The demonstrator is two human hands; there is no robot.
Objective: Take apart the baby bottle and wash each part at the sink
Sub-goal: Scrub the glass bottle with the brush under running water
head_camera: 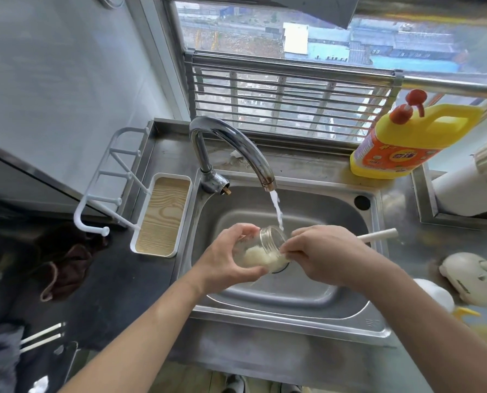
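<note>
Over the steel sink (350, 211) my left hand (231, 259) grips the clear bottle body (270, 239), tilted with its threaded mouth up and to the right. Inside the bottle sits a pale brush head (257, 255). My right hand (324, 253) holds the brush's white handle (378, 235), which sticks out to the right past the hand. Water runs from the curved chrome tap (236, 146) and lands at the bottle's mouth.
A yellow detergent jug (401, 143) with a red pump stands at the back right. On the right counter lie a cream bottle part (474, 282) and a white round part (435, 293). A white rack with a wooden tray (163, 214) sits left of the sink, a dark cloth (63, 262) beyond it.
</note>
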